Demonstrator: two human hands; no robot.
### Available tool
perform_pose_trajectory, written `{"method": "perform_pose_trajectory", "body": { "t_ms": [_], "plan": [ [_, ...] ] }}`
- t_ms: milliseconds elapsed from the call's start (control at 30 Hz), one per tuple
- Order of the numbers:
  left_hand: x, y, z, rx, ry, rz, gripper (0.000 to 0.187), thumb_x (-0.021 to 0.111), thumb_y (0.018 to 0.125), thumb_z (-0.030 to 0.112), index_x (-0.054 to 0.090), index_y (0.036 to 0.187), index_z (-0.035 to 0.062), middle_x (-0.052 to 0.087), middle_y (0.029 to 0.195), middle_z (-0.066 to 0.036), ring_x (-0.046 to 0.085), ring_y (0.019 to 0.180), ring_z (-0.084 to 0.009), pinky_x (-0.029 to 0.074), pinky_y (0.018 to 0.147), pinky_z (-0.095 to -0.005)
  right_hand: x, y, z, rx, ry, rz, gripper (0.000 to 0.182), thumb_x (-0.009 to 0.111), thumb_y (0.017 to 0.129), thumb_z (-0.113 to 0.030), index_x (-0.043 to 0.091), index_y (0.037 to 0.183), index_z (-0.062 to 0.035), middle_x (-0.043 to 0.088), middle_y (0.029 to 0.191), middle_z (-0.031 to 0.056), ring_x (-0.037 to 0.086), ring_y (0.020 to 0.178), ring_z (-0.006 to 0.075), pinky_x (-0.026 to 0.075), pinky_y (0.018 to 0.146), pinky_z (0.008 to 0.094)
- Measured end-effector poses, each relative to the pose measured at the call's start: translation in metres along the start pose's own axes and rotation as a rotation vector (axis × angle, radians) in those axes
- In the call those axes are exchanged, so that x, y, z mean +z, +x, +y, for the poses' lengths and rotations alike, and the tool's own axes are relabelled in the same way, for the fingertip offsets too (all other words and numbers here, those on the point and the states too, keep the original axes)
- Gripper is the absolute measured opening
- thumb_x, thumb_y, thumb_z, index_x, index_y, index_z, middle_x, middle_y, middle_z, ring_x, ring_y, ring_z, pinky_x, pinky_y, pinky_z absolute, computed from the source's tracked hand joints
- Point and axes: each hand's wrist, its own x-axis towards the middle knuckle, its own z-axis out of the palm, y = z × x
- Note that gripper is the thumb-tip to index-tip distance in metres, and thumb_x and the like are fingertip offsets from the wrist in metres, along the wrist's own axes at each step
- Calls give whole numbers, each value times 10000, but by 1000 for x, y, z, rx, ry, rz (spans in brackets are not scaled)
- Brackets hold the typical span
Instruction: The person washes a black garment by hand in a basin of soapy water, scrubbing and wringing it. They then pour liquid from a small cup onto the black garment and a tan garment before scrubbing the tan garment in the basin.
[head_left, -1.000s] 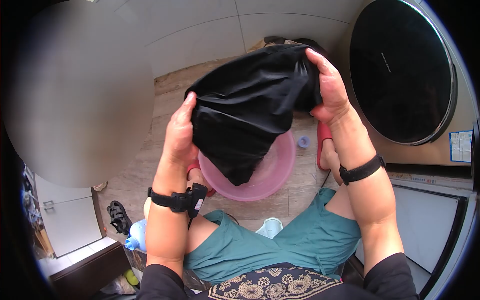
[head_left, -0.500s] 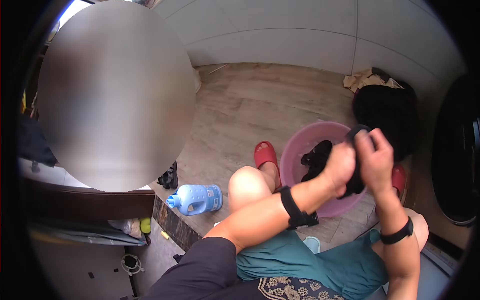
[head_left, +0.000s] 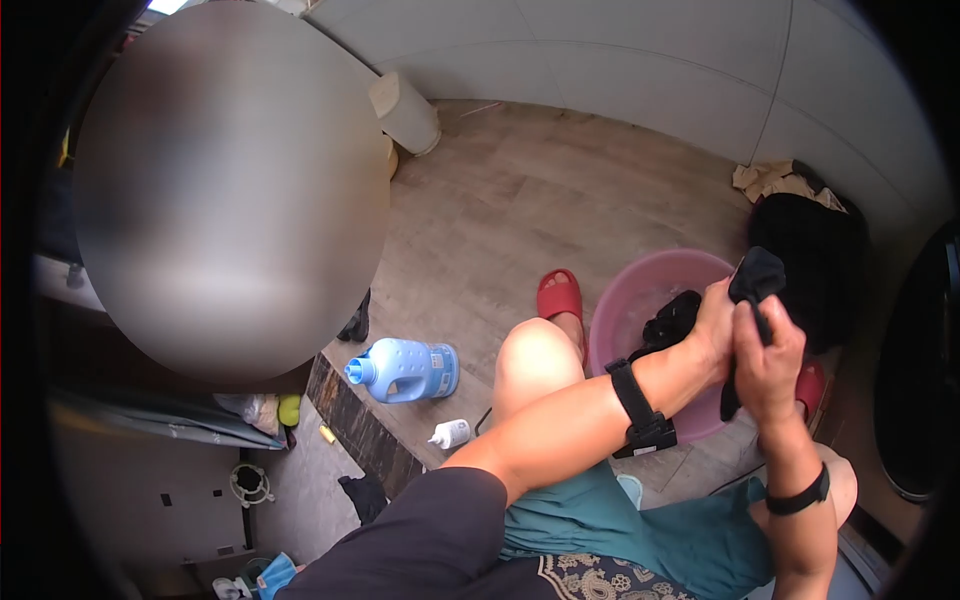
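Observation:
Both my hands are closed on a black sock (head_left: pixel 759 274) over the right side of a pink basin (head_left: pixel 610 300). My left hand (head_left: pixel 715 325) grips it from the left, fingers mostly hidden behind the cloth. My right hand (head_left: pixel 768 360) is wrapped round it close beside the left. One end of the sock bunches up above my fists, and dark cloth hangs below them. More wet-looking black cloth (head_left: pixel 673 318) lies in the basin, partly covered by my left forearm.
A blue detergent bottle (head_left: pixel 408 371) and a small white bottle (head_left: pixel 451 433) are on the floor to the left. Beyond the basin sits a dark pile of cloth (head_left: pixel 810 265). A white bin (head_left: pixel 405 112) stands by the wall. Red slippers (head_left: pixel 559 296) are on my feet.
My view has shifted, bringing the white bottle and bin into sight. Both hands still hold the sock; its upper end now bunches higher above the fists.

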Motion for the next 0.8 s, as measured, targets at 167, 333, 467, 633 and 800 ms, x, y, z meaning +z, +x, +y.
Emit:
{"method": "perform_pose_trajectory", "body": {
  "t_ms": [167,333,467,633,800],
  "plan": [
    [18,-9,-9,3,114,60,286,472,1006,258,654,1058,43,660,988,-55,614,909,-112,507,783,-311,-24,26,13,258,79,114,160,632,927,-89,573,812,5,471,674,79,433,644,108,416,610,275],
    [22,-15,-10,-84,89,179,337,454,1020,286,662,1063,24,665,1019,-60,602,910,-131,492,817,-300,-21,16,6,175,-61,19,183,631,921,-75,540,788,13,438,659,122,395,623,143,401,573,291],
    [18,-9,-8,13,182,99,302,453,1020,265,661,1046,47,654,1006,-47,592,932,-122,495,814,-320,-17,10,4,192,-6,132,219,640,924,-85,520,762,2,427,645,80,375,613,125,382,556,288],
    [28,-17,-7,-123,96,47,311,445,1018,247,650,1102,29,660,1045,-60,600,968,-132,491,862,-312,-32,23,19,236,2,151,194,633,934,-85,547,783,0,459,652,98,395,615,142,394,564,289],
    [-39,28,-21,-72,-495,-538,270,428,1016,222,627,1033,41,624,963,-52,617,917,-148,514,817,-296,-11,-6,-5,-30,-40,-8,196,727,849,-107,574,764,-19,510,660,163,554,597,322,459,574,356]
  ]
}}
